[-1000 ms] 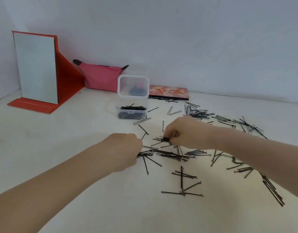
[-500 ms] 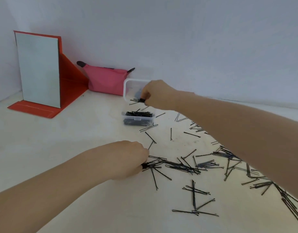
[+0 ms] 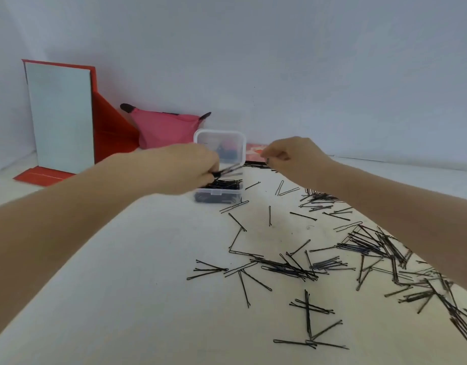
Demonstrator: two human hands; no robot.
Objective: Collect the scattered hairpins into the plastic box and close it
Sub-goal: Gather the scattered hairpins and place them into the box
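The left hand (image 3: 190,167) is hovering over the open plastic box (image 3: 218,192), its fingers pinched together on a small bundle of hairpins (image 3: 228,169) whose free ends are sticking out to the right, just above the pins already lying in the box. The box's clear lid (image 3: 220,147) is standing upright just behind those fingers. The hand is blurred, so how many pins it is gripping cannot be told.

The right hand (image 3: 293,156) is hanging in the air just right of the lid, well clear of the left fingers. Its fingers are curled inward with thumb and forefinger close together; a small dark thing seems to be sitting at their tips, but whether they are clamping a pin cannot be told.

Below and to the right of both hands, scattered hairpins (image 3: 287,267) are lying all over the white table (image 3: 122,299), singly and in crossed heaps, some running under the right forearm. Beyond the fingertips, a pink pouch (image 3: 164,130) is resting against the wall, a red folding mirror (image 3: 58,119) is standing to its left, and a flat red patterned case (image 3: 256,151) is lying behind the right hand.
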